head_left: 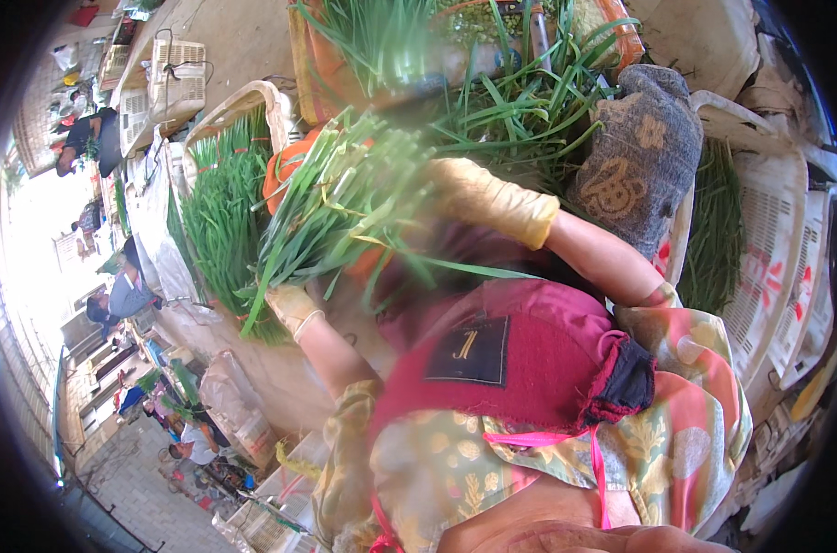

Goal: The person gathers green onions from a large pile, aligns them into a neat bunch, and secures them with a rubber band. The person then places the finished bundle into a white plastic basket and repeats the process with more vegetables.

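Note:
A loose bunch of green leafy stalks (349, 186), like garlic chives, lies slanted across my lap, its pale ends towards the top. My left hand (294, 311), in a thin pale glove, grips its leafy lower left side, fingers partly hidden by leaves. At the right edge of the bunch is my right hand (484, 197), in a yellowish glove; its fingers are blurred, so their hold cannot be told. Long loose leaves (515, 117) are heaped beyond it. Another bunch (384, 48) shows blurred at the top.
A pale plastic crate (276, 110) of banded green bunches (228, 207) stands at left. To the right are a grey patterned cloth (639, 159) and another crate (681, 242) with greens (715, 228). Several people are in the background at far left, among crates.

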`<state>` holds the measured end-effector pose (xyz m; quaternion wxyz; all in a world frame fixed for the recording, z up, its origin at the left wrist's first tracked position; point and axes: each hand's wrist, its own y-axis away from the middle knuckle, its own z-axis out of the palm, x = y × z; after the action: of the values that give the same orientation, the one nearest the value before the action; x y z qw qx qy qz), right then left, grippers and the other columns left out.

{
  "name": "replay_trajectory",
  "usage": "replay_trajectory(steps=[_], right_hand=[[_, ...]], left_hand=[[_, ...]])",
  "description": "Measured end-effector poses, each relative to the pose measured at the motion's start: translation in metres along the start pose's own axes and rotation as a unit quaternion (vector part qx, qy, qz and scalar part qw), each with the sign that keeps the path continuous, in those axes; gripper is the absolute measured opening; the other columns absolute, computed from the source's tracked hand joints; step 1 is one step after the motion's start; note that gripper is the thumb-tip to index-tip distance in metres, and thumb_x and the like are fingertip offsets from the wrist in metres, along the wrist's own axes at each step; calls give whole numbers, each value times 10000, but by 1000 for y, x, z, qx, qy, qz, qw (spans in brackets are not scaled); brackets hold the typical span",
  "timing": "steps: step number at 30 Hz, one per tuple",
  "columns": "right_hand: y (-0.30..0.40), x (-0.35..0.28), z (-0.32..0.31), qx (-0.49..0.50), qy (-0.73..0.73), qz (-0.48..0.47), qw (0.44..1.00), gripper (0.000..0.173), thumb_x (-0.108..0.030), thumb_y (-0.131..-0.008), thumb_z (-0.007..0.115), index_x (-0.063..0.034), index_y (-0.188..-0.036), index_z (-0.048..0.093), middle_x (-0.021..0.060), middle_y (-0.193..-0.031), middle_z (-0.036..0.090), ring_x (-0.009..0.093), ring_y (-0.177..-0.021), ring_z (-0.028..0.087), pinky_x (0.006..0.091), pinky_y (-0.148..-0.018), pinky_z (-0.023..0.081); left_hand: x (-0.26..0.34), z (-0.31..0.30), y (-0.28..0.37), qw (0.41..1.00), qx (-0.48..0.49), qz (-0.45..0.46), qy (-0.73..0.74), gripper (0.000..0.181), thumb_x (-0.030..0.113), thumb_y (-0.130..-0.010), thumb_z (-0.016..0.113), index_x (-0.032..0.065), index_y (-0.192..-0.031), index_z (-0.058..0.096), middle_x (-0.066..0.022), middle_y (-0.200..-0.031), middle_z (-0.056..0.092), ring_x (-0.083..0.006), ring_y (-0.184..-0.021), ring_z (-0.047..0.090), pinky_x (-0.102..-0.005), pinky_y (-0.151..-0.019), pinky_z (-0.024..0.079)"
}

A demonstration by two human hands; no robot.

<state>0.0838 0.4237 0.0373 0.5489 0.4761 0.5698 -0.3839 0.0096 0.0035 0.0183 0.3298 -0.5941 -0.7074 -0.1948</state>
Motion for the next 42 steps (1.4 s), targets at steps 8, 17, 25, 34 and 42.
replay_trajectory(steps=[8,17,25,34,42], right_hand=[[45,5,-96,219,-591,-104,770,253,-296,-945,574,-87,-804,549,-43,-540,344,68,-484,309,235,-552,329],[41,21,-32,-5,-183,34,983,679,-176,-824,717,-71,-1423,415,173,-1390,499,264,-1250,503,359,-1040,415],[15,13,-20,-5,-240,124,963,266,-143,-895,628,17,-1103,668,27,-914,663,56,-737,542,219,-644,467],[86,-8,-116,107,601,171,774,434,-196,-873,628,-61,-1278,552,114,-1000,678,285,-852,681,356,-678,554],[58,-61,-26,-137,-181,77,971,762,-433,-811,722,19,-1363,455,211,-1316,552,275,-1252,506,362,-1065,374]], left_hand=[[-7,1,6,1000,8,14,-5,516,78,-903,515,4,-1387,353,-184,-1357,498,-286,-1210,517,-380,-1043,414],[-15,-2,12,999,10,32,-38,516,83,-904,508,13,-1390,348,-183,-1365,490,-287,-1214,513,-390,-1044,412],[-16,-1,12,997,6,55,-44,516,88,-905,501,22,-1392,343,-182,-1373,483,-288,-1218,510,-400,-1045,410],[-24,3,12,997,6,63,-45,516,93,-906,494,31,-1395,338,-180,-1381,475,-290,-1223,506,-410,-1045,408],[-29,3,10,995,5,89,-53,516,98,-907,488,40,-1397,334,-179,-1388,468,-291,-1227,502,-419,-1046,406]])
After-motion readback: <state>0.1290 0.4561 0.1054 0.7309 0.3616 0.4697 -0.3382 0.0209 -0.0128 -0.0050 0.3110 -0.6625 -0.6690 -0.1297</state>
